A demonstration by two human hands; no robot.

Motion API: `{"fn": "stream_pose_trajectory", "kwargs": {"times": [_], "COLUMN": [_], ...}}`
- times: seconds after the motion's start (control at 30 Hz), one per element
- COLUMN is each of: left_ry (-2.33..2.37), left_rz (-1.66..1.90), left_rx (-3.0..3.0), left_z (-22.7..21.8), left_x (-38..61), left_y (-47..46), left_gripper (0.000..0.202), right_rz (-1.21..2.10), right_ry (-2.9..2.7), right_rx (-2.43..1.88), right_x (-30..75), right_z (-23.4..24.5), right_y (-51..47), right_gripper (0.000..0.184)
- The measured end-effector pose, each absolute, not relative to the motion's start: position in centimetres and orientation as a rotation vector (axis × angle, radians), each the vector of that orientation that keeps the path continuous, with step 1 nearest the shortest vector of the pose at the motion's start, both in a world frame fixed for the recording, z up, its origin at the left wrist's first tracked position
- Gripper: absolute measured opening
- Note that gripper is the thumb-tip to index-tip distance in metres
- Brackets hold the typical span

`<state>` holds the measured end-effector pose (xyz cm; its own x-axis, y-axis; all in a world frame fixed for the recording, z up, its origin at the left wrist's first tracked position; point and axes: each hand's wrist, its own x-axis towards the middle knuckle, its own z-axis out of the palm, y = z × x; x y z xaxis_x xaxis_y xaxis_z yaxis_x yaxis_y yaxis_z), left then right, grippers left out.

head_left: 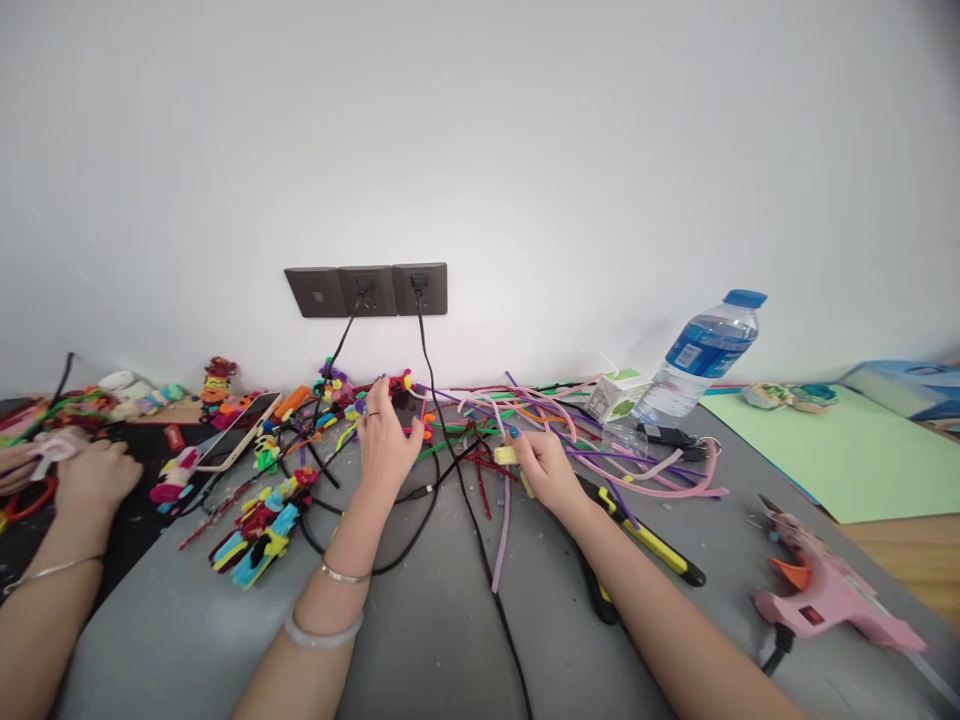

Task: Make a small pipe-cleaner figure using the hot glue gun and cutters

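My left hand (pixel 386 440) reaches over the far part of the grey table, its fingers stretched and thumb apart. It is nearest to a heap of small colourful pipe-cleaner pieces (pixel 341 408); whether its fingertips touch any is hard to tell. My right hand (pixel 546 468) is closed in a pinch on a short yellow pipe cleaner (pixel 505 456), whose ends stick out by the thumb and below the fingers. Beside it lie loose pink and purple pipe cleaners (pixel 501 540) and dark red glittery ones (pixel 484 480). Under my right forearm are yellow-and-black pliers (pixel 660 552), partly hidden.
A pink glue gun (pixel 817 600) lies at the right. A water bottle (pixel 697 355) and drink carton (pixel 616 395) stand by the wall. Black cables (pixel 471 510) cross the table. Left are a phone (pixel 244 430), a pipe-cleaner figure (pixel 262 530) and another person's hands (pixel 94 475).
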<state>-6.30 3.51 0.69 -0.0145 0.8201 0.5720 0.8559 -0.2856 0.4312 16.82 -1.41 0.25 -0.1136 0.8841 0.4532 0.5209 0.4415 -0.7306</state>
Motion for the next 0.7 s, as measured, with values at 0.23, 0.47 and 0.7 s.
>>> {"fn": "stream_pose_trajectory", "kwargs": {"times": [0.23, 0.47, 0.7], "left_ry": [-1.837, -1.672, -1.102], "left_rz": [-1.029, -1.289, -1.494], "left_rx": [-2.268, -2.278, -2.771], "left_z": [0.5, 1.1, 2.1], "left_x": [-5.4, -5.6, -3.2], "left_y": [2.9, 2.8, -0.2], "left_gripper": [0.071, 0.057, 0.03], "right_rz": [0.484, 0.471, 0.448], "right_ry": [-1.793, -1.781, -1.809], "right_rx": [-1.199, -1.208, -1.216], "right_x": [16.9, 16.9, 16.8], "right_z": [0.0, 0.2, 0.4], "right_y": [-1.2, -1.3, -1.6], "right_gripper": [0.049, 0.051, 0.053]}}
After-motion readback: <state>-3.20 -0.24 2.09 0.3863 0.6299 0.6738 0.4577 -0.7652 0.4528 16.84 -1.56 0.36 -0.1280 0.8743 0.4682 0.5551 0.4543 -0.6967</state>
